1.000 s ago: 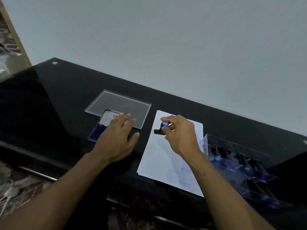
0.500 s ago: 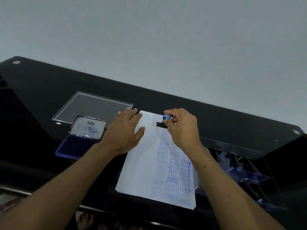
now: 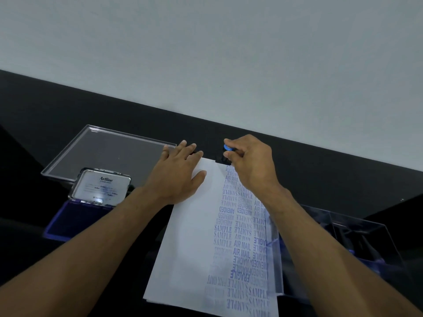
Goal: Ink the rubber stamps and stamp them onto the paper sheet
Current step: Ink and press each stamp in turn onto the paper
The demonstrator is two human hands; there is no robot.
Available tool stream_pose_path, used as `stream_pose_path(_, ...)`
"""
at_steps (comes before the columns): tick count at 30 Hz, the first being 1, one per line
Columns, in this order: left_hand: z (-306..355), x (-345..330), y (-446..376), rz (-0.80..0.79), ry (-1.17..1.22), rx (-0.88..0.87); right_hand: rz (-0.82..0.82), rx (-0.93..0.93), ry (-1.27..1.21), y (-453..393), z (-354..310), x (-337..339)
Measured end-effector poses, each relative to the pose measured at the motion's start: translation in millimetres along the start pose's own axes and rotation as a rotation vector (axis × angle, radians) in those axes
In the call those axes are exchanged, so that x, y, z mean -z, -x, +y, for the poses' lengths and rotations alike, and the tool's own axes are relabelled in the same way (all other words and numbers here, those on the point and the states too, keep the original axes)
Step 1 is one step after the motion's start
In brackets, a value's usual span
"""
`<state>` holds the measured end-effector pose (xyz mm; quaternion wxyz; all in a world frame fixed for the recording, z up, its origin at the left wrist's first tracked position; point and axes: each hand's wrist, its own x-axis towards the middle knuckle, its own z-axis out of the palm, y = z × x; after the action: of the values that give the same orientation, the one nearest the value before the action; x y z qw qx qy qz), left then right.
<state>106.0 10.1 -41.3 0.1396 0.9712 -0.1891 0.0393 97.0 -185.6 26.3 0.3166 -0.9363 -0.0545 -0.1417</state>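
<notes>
1. The rubber stamp (image 3: 225, 154) stands at the far edge of the paper sheet (image 3: 194, 236), near the far edge of the table (image 3: 57, 106). It has a black body and a round blue knob on top. Its base is on the top edge of the sheet, but I cannot tell if it presses down fully.
2. The right hand (image 3: 249, 165) holds this stamp. The fingers are curled around the handle and pinch it just under the blue knob.
3. The left hand (image 3: 176, 177) lies flat on the top left corner of the sheet. Its fingers are straight and a little spread, and the fingertips reach past the paper edge onto the table.
4. The paper sheet is white and lies in the middle of the table, from the far edge toward the near edge. Its right half is covered with many blue prints: SAMPLE, AIR MAIL, AMENDED, FRAGILE. The left half is blank.
5. The ink pad (image 3: 75, 218) is left of the sheet, toward the near left part of the table. It is open: the blue pad lies flat and the lid (image 3: 101, 186) with the word Artline stands tilted behind it.
6. Behind the ink pad, a clear plastic lid (image 3: 103, 154) lies flat on the table.
7. To the right of the sheet stands a clear plastic stamp box (image 3: 357, 243) with dark stamps inside; its left edge lies over the paper's right edge.
</notes>
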Motion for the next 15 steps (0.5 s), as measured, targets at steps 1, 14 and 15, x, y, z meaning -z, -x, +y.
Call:
stream_pose_path(1, -0.6, -2.5, -0.5, -0.008, -0.009, 0.0, -0.002, 0.001, -0.003, -1.2, 1.5, -1.1)
stream_pose_path(14, -3.5, -4.5, -0.8, -0.044, -0.03, -0.001, -0.025, 0.031, -0.003, -8.9, 3.9, -13.0)
stream_pose_path(15, -3.8, -4.8, -0.7, -0.038, -0.033, -0.003, -0.027, 0.03, -0.004, -9.1, 3.2, -13.5)
